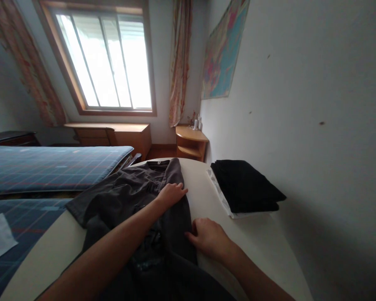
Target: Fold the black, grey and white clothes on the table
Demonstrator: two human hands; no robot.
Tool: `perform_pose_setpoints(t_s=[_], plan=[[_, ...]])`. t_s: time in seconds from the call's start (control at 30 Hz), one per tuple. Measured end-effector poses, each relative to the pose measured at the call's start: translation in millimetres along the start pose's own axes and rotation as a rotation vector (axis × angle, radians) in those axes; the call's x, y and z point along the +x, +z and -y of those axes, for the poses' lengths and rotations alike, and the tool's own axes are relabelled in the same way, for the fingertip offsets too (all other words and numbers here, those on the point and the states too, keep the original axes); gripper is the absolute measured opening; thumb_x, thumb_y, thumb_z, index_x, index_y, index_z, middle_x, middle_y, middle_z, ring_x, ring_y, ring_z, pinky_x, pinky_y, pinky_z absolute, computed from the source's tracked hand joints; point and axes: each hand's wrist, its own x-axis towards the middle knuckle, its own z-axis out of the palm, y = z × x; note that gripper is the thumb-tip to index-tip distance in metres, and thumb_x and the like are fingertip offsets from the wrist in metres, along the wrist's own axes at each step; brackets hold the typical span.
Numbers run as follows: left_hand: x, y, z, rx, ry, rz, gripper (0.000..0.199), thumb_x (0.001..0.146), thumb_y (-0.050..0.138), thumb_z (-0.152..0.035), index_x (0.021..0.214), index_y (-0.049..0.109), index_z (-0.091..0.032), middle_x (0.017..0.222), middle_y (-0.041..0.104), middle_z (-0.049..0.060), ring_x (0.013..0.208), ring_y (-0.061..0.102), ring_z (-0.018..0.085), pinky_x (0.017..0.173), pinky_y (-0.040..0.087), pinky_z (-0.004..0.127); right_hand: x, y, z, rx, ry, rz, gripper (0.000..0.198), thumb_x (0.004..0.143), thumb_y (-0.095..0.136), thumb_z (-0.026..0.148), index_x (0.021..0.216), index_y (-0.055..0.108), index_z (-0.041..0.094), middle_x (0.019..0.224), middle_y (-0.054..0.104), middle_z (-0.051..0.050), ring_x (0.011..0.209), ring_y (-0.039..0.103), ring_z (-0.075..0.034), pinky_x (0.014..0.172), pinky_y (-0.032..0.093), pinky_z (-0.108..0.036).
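Observation:
A dark grey T-shirt (pixel 113 205) lies spread on the pale round table (pixel 194 175), its collar at the far end and one sleeve out to the left. Its right side is folded inward in a long strip. My left hand (pixel 173 194) rests on this strip near the far end, palm down, with the fingers apart toward the edge. Closer to me, my right hand (pixel 209 239) is closed at the shirt's right edge, its thumb over the cloth and its other fingers curled and partly hidden. Dark print shows on the shirt below my left forearm.
A stack of folded black clothes (pixel 246 186) sits on white cloth (pixel 221 194) at the table's right, close to the wall (pixel 316 167). Left of the table is a bed with a blue plaid mattress (pixel 56 167). A desk (pixel 128 129) and corner shelf (pixel 191 133) stand beyond.

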Motion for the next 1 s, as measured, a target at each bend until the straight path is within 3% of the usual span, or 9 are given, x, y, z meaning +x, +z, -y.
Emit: perform_pose_setpoints(t_s=[0.3, 0.43, 0.53, 0.6, 0.73, 0.87, 1.0], plan=[[29.4, 8.6, -4.3, -0.081, -0.229, -0.096, 0.035, 0.096, 0.039, -0.004, 0.122, 0.058, -0.017, 0.111, 0.067, 0.013, 0.103, 0.067, 0.024, 0.088, 0.05, 0.035, 25.3, -7.3, -37.8, -0.046, 0.141, -0.145, 0.029, 0.095, 0.051, 0.041, 0.099, 0.068, 0.018, 0.098, 0.074, -0.011, 0.093, 0.069, -0.023, 0.071, 0.042, -0.03], [30.5, 8.4, -6.2, -0.15, -0.218, -0.102, 0.038, 0.099, 0.044, -0.017, 0.135, 0.052, -0.018, 0.116, 0.068, 0.013, 0.111, 0.064, 0.024, 0.097, 0.046, 0.035, 23.6, -17.6, -44.7, 0.013, 0.143, -0.158, 0.037, 0.095, 0.049, 0.05, 0.1, 0.066, 0.018, 0.096, 0.074, -0.011, 0.088, 0.069, -0.023, 0.068, 0.041, -0.029], [17.5, 4.7, -11.5, -0.203, -0.155, -0.105, 0.043, 0.099, 0.047, -0.028, 0.141, 0.047, -0.019, 0.127, 0.064, 0.014, 0.117, 0.062, 0.026, 0.101, 0.044, 0.038, 10.2, -29.6, -43.5, 0.06, 0.105, -0.059, 0.057, 0.096, 0.036, 0.063, 0.093, 0.068, 0.017, 0.093, 0.073, -0.013, 0.083, 0.068, -0.024, 0.066, 0.041, -0.03], [2.6, 1.0, -15.9, -0.23, -0.096, -0.097, 0.04, 0.098, 0.049, -0.032, 0.137, 0.053, -0.022, 0.136, 0.059, 0.011, 0.124, 0.057, 0.026, 0.107, 0.04, 0.039, -0.5, -39.4, -43.9, 0.086, 0.057, 0.045, 0.067, 0.095, 0.03, 0.07, 0.09, 0.07, 0.017, 0.091, 0.073, -0.013, 0.079, 0.067, -0.024, 0.065, 0.041, -0.03], [-37.6, -8.4, -23.5, -0.351, 0.148, -0.1, 0.03, 0.1, 0.045, -0.03, 0.122, 0.064, -0.025, 0.136, 0.06, 0.006, 0.129, 0.051, 0.022, 0.114, 0.034, 0.039, -20.8, -53.7, -50.5, 0.124, -0.011, 0.214, 0.068, 0.085, 0.043, 0.077, 0.092, 0.071, 0.016, 0.086, 0.072, -0.01, 0.075, 0.065, -0.023, 0.062, 0.039, -0.029], [-76.1, -17.1, -31.8, -0.447, 0.379, -0.093, 0.027, 0.098, 0.049, -0.032, 0.12, 0.063, -0.025, 0.129, 0.063, 0.005, 0.129, 0.049, 0.022, 0.113, 0.035, 0.039, -44.0, -51.6, -58.5, 0.05, -0.033, 0.267, 0.046, 0.072, 0.071, 0.058, 0.094, 0.07, 0.018, 0.088, 0.071, -0.006, 0.076, 0.063, -0.022, 0.057, 0.035, -0.028], [-95.3, -20.8, -42.4, -0.459, 0.441, -0.075, 0.026, 0.091, 0.059, -0.023, 0.116, 0.061, -0.024, 0.12, 0.066, 0.005, 0.12, 0.055, 0.021, 0.108, 0.038, 0.037, -76.2, -47.7, -57.4, -0.004, -0.041, 0.258, 0.025, 0.07, 0.068, 0.028, 0.093, 0.066, 0.018, 0.089, 0.068, -0.004, 0.078, 0.061, -0.02, 0.06, 0.035, -0.027]])
